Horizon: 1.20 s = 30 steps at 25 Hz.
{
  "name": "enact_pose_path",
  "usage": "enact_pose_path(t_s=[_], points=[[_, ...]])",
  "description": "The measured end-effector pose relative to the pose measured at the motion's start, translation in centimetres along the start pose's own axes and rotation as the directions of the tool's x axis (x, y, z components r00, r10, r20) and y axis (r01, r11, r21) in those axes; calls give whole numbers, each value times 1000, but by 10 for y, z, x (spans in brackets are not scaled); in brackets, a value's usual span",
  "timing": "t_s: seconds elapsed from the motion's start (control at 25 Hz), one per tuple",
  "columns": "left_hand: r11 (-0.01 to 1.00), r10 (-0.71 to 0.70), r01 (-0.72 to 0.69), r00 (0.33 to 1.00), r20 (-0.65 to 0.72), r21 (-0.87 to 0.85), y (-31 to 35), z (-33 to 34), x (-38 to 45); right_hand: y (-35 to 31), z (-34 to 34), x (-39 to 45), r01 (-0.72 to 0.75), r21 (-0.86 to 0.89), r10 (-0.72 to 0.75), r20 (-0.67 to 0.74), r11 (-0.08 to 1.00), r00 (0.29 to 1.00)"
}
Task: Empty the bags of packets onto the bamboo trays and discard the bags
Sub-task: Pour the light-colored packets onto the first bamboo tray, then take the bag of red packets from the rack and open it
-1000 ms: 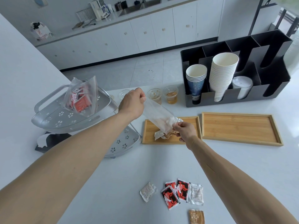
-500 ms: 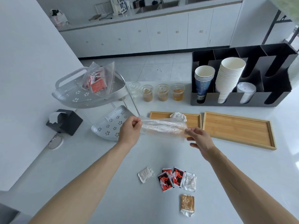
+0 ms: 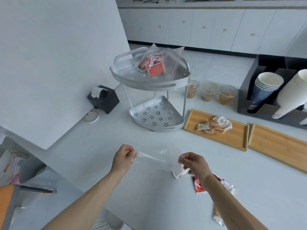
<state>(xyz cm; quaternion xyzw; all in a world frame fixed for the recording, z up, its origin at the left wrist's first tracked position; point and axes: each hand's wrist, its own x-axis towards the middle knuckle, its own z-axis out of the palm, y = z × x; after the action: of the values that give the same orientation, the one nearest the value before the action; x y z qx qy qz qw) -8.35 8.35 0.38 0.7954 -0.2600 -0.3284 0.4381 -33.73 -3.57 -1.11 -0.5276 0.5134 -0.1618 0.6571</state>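
Observation:
An empty clear plastic bag point(image 3: 154, 157) is stretched flat between my left hand point(image 3: 123, 156) and my right hand point(image 3: 193, 162), low over the white counter. Each hand pinches one end. A pile of brown and white packets point(image 3: 215, 125) lies on the near bamboo tray point(image 3: 235, 138). The second bamboo tray point(image 3: 279, 145) to its right holds nothing. A second clear bag with red packets point(image 3: 154, 65) leans on the top shelf of the silver corner rack point(image 3: 149, 80). Loose red and white packets point(image 3: 198, 186) lie on the counter under my right wrist.
Three plastic cups of drink point(image 3: 209, 92) stand behind the trays. A black cup organiser point(image 3: 265, 112) with paper cups is at the right. A black tissue holder point(image 3: 103, 98) and a tape roll point(image 3: 91, 116) sit by the wall. The counter's left edge drops to a cluttered floor area.
My view has swung left and down. Both hands brought the emptied bag back from over the near tray toward me, and the packets now lie on that tray.

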Motion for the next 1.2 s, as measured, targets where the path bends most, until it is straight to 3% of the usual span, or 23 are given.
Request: enact_pose_path(t_s=[0.28,0.48,0.84,1.04,1.2], points=[[993,-101,109,985,-137,49,-61,-110,48,-4,135,14,-47,-157,56,54,987,997],[973,-40,86,977,-210,215,-81,-141,90,-12,194,30,-66,-281,70,4,958,998],[951,28,23,987,-161,307,-65,-117,147,-27,208,68,-92,-399,15,-192,912,981],[924,2,31,996,-85,382,-63,-114,161,-30,200,79,-112,-377,39,-196,919,980],[897,-36,72,995,-91,436,-62,-122,162,-38,187,77,-66,-391,22,-116,918,993]])
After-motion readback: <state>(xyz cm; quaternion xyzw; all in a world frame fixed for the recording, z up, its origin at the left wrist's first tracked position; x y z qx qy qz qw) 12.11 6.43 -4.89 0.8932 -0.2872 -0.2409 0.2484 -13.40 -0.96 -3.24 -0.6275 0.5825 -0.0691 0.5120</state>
